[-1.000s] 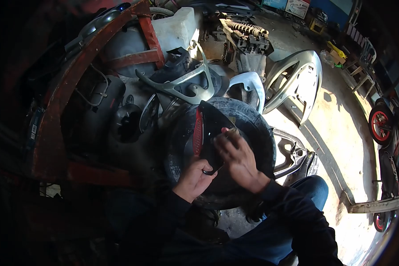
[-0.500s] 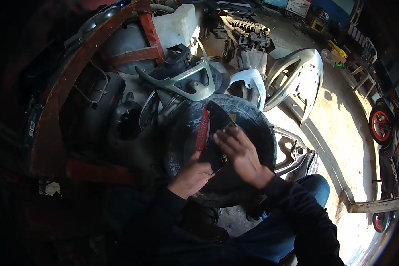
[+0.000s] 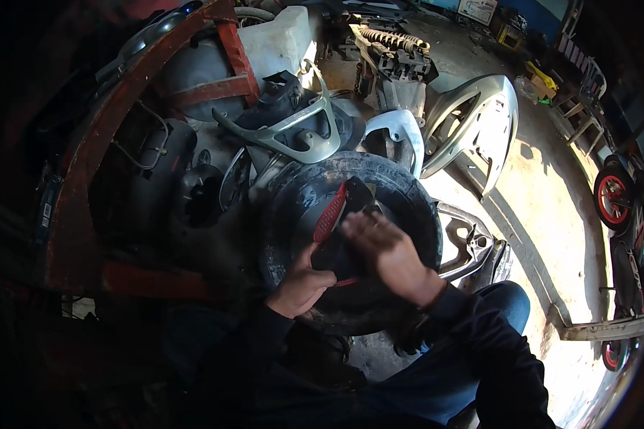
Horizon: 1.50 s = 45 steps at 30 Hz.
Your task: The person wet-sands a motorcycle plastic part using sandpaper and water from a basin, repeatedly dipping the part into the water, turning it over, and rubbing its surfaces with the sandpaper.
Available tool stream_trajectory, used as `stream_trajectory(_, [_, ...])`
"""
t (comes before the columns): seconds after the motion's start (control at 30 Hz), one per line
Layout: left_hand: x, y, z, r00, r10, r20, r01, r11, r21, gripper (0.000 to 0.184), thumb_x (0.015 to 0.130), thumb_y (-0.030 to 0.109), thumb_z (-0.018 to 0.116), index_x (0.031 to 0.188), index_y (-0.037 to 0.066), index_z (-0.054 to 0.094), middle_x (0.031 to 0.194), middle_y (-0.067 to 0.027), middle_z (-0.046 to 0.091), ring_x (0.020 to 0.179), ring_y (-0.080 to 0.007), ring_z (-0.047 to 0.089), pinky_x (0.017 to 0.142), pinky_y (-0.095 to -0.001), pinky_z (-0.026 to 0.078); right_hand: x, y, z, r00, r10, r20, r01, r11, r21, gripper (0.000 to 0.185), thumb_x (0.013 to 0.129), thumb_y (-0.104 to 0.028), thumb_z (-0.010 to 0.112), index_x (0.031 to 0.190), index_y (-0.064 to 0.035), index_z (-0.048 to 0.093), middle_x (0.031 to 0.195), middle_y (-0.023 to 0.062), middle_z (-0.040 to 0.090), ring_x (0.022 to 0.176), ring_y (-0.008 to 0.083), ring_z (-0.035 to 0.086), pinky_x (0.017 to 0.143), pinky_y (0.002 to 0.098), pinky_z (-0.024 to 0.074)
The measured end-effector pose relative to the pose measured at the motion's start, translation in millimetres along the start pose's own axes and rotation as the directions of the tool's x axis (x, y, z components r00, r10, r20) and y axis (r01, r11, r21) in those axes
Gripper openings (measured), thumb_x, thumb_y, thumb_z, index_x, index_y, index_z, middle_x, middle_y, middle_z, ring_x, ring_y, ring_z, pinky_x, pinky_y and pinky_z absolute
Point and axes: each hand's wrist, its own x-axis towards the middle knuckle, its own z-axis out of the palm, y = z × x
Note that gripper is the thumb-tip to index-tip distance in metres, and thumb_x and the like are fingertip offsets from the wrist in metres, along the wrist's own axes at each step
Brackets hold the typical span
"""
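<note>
A dark panel with a red, dotted strip [image 3: 330, 216] is tilted above a round black tub [image 3: 279, 247]. My left hand [image 3: 302, 284] grips the panel's lower end, its thumb by the bottom of the red strip. Over the panel's right part lies my right hand [image 3: 388, 250], blurred by motion; its fingers hide some of the surface, and whether they hold anything cannot be made out.
Behind the tub lie a grey-green V-shaped fairing [image 3: 293, 136], a pale curved part [image 3: 401, 132] and a large silver fairing [image 3: 479, 121]. A red metal frame [image 3: 96, 143] stands left. Right are a black frame part [image 3: 472, 243] and a red-rimmed wheel [image 3: 613, 199].
The panel has tilted further, its top end shifting right and down. My left hand has moved slightly left and turned with it. My right hand has shifted over the panel's face.
</note>
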Motion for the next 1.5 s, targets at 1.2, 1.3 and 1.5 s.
stream_trajectory(1.2, [11, -10, -10, 0.987, 0.086, 0.136, -0.11, 0.978, 0.177, 0.081, 0.072, -0.014, 0.072, 0.144, 0.005, 0.039, 0.131, -0.0067, 0.05, 0.122, -0.0176, 0.054, 0.098, -0.0346, 0.051, 2, -12, -15, 0.991, -0.133, -0.001, 0.132, 0.981, 0.141, 0.048, 0.079, -0.012, 0.063, 0.126, -0.0019, 0.063, 0.13, 0.0138, 0.064, 0.128, 0.0283, 0.058, 0.11, 0.0427, 0.0432])
stream_trajectory(1.3, [8, -3, -13, 0.984, 0.018, 0.175, -0.046, 0.986, 0.158, 0.08, 0.074, -0.012, 0.07, 0.145, 0.004, 0.037, 0.133, -0.0075, 0.048, 0.121, -0.0179, 0.054, 0.098, -0.0336, 0.051, 2, -13, -13, 0.994, -0.107, 0.004, 0.105, 0.981, 0.166, 0.048, 0.079, -0.012, 0.063, 0.127, -0.0016, 0.063, 0.13, 0.0139, 0.064, 0.127, 0.0289, 0.058, 0.11, 0.0435, 0.0431])
stream_trajectory(1.5, [3, -4, -5, 0.994, 0.036, 0.108, -0.057, 0.979, 0.196, 0.073, 0.078, -0.012, 0.065, 0.145, 0.003, 0.04, 0.131, -0.0087, 0.051, 0.119, -0.0162, 0.056, 0.095, -0.033, 0.053, 5, 16, -11, 1.0, -0.007, -0.006, 0.007, 0.999, 0.047, 0.045, 0.082, -0.012, 0.059, 0.125, 0.0001, 0.063, 0.126, 0.0151, 0.065, 0.124, 0.0287, 0.061, 0.109, 0.0424, 0.0444])
